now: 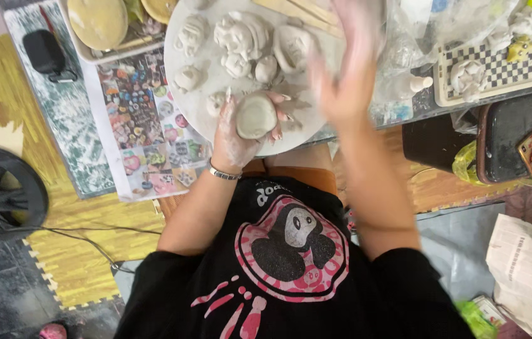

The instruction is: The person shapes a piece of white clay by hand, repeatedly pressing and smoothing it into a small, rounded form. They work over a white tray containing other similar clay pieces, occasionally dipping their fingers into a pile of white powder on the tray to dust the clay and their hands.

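The left hand [241, 129] was wrapped around a clay ball [255, 115]. The ball was grey, smooth and round, a bit squashed. It sat in the fingers just over the near edge of the round board [181, 81]. The right hand [344, 69] was open and flat, blurry, above the board. Small clay figures [244, 37] lay behind the ball.

Even, soft indoor light fills the head view, bright enough to show colour everywhere, with no hard shadows. The pale round board [190, 100] reads almost washed out, and the clear plastic bags [442, 25] at the top right catch mild glare. The right hand [347, 69] is smeared by motion blur, while the left hand [241, 132] stays fairly sharp. Straight lines bend slightly toward the frame's edges, and fine detail looks soft throughout.
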